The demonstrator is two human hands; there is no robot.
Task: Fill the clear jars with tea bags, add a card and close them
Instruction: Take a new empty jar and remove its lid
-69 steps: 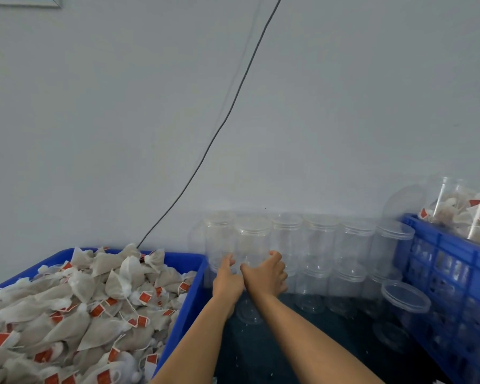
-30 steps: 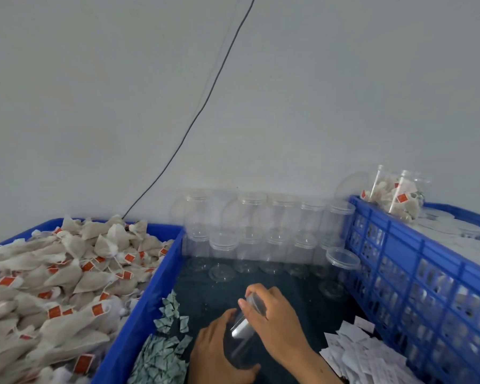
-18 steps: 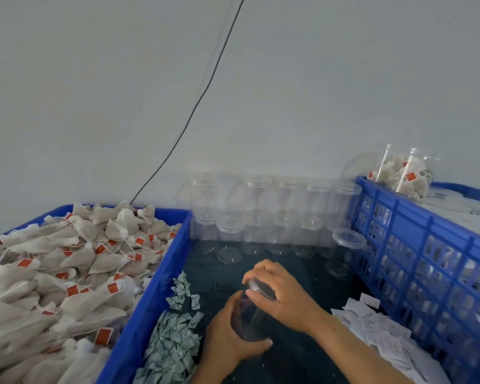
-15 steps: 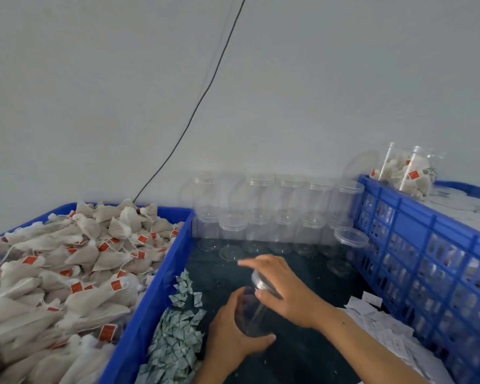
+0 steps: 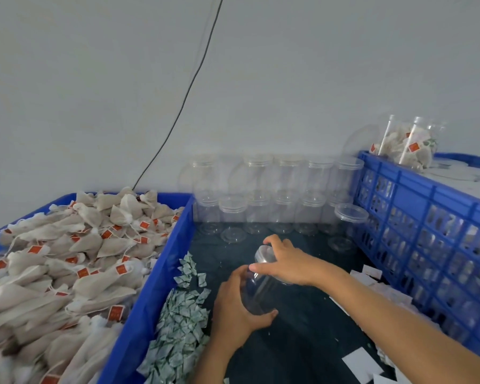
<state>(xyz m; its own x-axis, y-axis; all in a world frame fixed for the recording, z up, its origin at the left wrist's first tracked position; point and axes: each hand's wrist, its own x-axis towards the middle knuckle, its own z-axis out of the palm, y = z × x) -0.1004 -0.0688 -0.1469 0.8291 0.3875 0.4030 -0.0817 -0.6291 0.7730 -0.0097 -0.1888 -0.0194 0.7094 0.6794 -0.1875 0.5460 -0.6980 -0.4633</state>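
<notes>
Head view, jar (image 5: 257,291) between fingers (image 5: 269,241)

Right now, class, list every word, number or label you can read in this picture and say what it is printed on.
No text can be read.
Orange tags on the tea bags: pale marks, too small and blurred.
Green-printed sachets: print too small.
White cards: look blank from here.
Clear jar in both hands: no label.

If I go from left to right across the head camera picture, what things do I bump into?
Tea bags → green packets → left hand → jar → right hand → white cards → blue crate.
</notes>
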